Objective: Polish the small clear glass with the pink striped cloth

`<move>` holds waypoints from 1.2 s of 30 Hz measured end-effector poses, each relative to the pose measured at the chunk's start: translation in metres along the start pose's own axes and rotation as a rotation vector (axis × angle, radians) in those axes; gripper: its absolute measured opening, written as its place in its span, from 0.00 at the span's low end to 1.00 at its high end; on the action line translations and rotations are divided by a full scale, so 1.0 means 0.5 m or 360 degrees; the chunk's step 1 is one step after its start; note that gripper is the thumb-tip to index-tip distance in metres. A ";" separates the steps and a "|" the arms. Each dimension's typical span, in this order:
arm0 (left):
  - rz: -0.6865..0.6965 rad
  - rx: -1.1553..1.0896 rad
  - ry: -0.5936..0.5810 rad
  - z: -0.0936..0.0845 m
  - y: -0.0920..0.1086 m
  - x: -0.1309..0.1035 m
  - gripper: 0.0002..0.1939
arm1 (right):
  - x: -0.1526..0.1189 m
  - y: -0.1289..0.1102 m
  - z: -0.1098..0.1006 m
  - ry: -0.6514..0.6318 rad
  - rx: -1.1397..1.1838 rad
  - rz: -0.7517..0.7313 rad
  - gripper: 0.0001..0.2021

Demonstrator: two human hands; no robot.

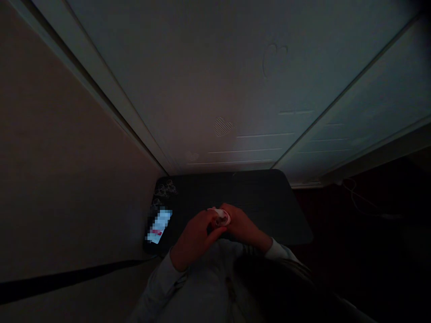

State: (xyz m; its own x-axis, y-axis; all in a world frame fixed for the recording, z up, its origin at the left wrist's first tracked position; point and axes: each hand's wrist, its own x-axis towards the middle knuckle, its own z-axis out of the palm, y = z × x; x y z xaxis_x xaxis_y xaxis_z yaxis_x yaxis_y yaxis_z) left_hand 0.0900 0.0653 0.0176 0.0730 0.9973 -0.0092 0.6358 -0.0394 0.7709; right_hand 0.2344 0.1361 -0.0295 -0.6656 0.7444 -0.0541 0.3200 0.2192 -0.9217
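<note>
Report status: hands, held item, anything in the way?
Left hand and right hand together, gripping small pale object; too dim to identify. Lit phone on dark table, left of both hands, not touching them.

- The room is very dim.
- The big pale panels [161, 80] have raised hearts [223, 127] and thin lines on them.
- The wall [67, 157] on the left is plain and brownish.
- The low, dark surface [262, 197] has round corners and sits by the panels.
- The floor [328, 242] on the right looks dark red.
</note>
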 end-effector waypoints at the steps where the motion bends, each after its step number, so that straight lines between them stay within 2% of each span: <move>1: 0.0007 0.0006 0.0011 -0.001 0.002 0.001 0.06 | 0.000 -0.003 0.000 0.0037 0.0043 0.0011 0.07; 7: 0.0049 0.0003 0.0074 0.001 -0.002 0.001 0.07 | 0.002 -0.015 0.001 0.0228 0.0289 0.0191 0.10; 12: 0.0014 -0.0158 0.0171 0.004 -0.006 -0.003 0.06 | 0.003 -0.002 -0.006 0.0224 0.0695 0.0202 0.17; 19: -0.0175 -0.0662 0.0321 0.009 -0.020 -0.008 0.03 | -0.016 0.000 -0.016 0.0158 0.1048 0.0143 0.23; 23: -0.0282 -0.1035 0.0393 0.014 -0.031 -0.004 0.05 | -0.023 -0.002 -0.017 0.0170 0.0981 0.0089 0.26; 26: -0.0338 -0.1172 0.0383 0.015 -0.030 -0.001 0.07 | -0.021 -0.004 -0.017 0.0332 0.0802 0.0040 0.23; 30: -0.0395 -0.1174 0.0283 0.017 -0.026 0.000 0.09 | -0.014 -0.009 -0.014 0.0557 0.0659 0.0005 0.13; 36: -0.0394 -0.1031 0.0255 0.021 -0.031 -0.004 0.11 | -0.012 -0.008 -0.014 0.0586 0.0662 -0.0104 0.06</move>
State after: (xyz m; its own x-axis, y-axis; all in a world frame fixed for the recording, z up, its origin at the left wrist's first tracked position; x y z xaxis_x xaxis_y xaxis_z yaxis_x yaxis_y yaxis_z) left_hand 0.0879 0.0633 -0.0010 -0.1603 0.9710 -0.1774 0.0307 0.1845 0.9823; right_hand 0.2418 0.1349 -0.0229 -0.3719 0.9250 0.0775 -0.0566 0.0607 -0.9965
